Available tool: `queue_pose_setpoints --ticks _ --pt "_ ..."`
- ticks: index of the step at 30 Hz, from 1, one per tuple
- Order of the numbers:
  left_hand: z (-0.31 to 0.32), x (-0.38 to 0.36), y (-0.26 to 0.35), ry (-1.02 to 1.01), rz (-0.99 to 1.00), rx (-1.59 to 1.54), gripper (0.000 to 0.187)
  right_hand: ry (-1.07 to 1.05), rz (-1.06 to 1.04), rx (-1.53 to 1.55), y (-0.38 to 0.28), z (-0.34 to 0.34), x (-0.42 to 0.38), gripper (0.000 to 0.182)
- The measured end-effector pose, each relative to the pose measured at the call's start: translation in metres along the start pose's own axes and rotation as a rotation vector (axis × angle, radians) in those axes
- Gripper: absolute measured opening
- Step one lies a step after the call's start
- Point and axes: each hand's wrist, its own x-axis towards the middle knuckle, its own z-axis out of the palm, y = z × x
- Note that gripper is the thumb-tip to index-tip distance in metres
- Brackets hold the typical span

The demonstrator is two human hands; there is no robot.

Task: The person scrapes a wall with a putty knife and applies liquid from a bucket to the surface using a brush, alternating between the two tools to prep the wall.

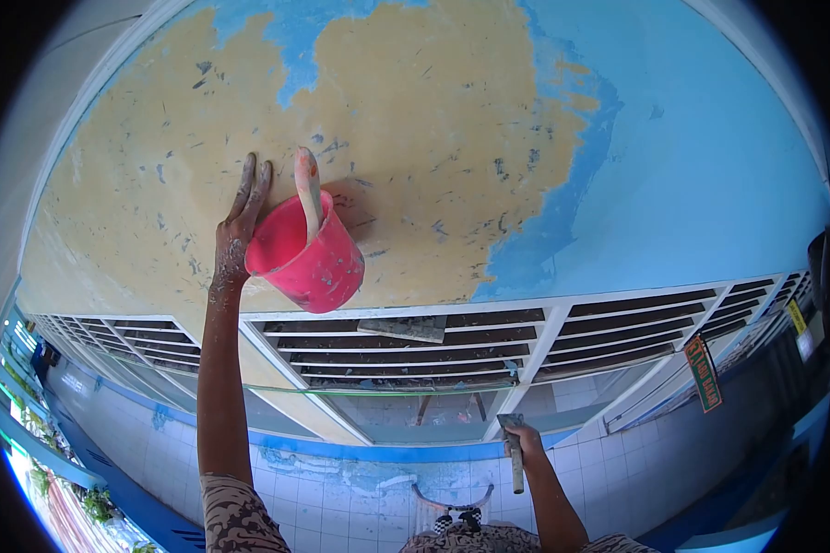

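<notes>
My left hand [240, 223] is raised against the wall [433, 138], two fingers stretched upward and smeared with grey. It holds a pink bucket [321, 272] by the side of its rim; the thumb is hidden. The bucket tilts, its mouth towards the upper left, and grey smears mark its outside. A worn wooden handle [308, 189] sticks out of it; the tool's lower end is hidden inside. Lower down on the right, my right hand [527, 441] grips a putty knife [516, 461], its flat grey blade upward and its handle pointing down.
Tan filler with dark specks covers much of the blue wall. Below run white window louvres [415, 350], with a flat board [404, 328] lying across the slats. A hanging sign [704, 373] is at the right. Far beneath lies a tiled floor [341, 502]; plants [99, 504] stand at lower left.
</notes>
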Motion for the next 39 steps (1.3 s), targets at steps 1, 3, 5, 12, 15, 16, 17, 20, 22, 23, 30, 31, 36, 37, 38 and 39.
queue_pose_setpoints --ticks 1,3,5,12,15,16,17,20,22,23,30,31,36,37,38,39 --pt "0.001 0.002 -0.002 0.000 -0.009 -0.010 0.077 0.009 0.117 0.113 0.017 -0.015 -0.007 0.014" --pt "0.003 0.001 -0.003 0.002 0.001 -0.001 0.076 0.028 0.245 0.229 0.038 -0.038 -0.008 0.016" --pt "0.001 0.001 0.002 0.012 -0.008 -0.064 0.075 0.063 0.237 0.309 0.054 -0.061 0.001 0.023" --pt "0.010 -0.021 0.003 0.034 -0.059 -0.100 0.075 0.134 0.232 0.290 0.036 -0.068 -0.009 0.021" --pt "0.008 -0.048 0.027 -0.054 -0.202 -0.124 0.073 0.115 0.234 0.228 0.048 -0.069 -0.022 0.025" --pt "0.014 -0.059 0.023 -0.052 -0.170 -0.050 0.067 0.099 0.235 0.233 0.052 -0.067 -0.025 0.027" --pt "0.019 -0.069 0.023 -0.057 -0.172 -0.050 0.067 0.102 0.241 0.233 0.056 -0.065 -0.027 0.027" --pt "0.032 -0.107 0.025 -0.020 -0.012 -0.002 0.053 0.093 0.269 0.343 0.063 -0.059 -0.035 0.029" --pt "0.032 -0.130 0.034 -0.086 0.043 -0.051 0.040 0.051 0.244 0.318 0.062 -0.052 -0.036 0.031" --pt "0.030 -0.143 0.047 -0.107 0.002 -0.042 0.031 0.030 0.231 0.305 0.060 -0.048 -0.035 0.032" --pt "0.040 -0.221 0.110 -0.200 0.042 -0.193 0.026 -0.085 -0.057 0.235 -0.014 0.027 -0.059 0.021" --pt "0.043 -0.231 0.120 -0.235 0.009 -0.245 0.026 -0.103 -0.112 0.232 -0.023 0.036 -0.059 0.022" --pt "0.067 -0.271 0.174 -0.352 -0.079 -0.420 0.038 -0.168 -0.256 0.161 -0.066 0.090 -0.056 0.021" --pt "0.072 -0.276 0.183 -0.398 -0.125 -0.457 0.043 -0.166 -0.256 0.161 -0.072 0.098 -0.057 0.021" --pt "0.077 -0.280 0.191 -0.399 -0.127 -0.458 0.043 -0.137 -0.306 0.022 -0.078 0.107 -0.058 0.020" --pt "0.082 -0.282 0.199 -0.414 -0.107 -0.485 0.048 -0.109 -0.356 -0.117 -0.084 0.118 -0.060 0.019"
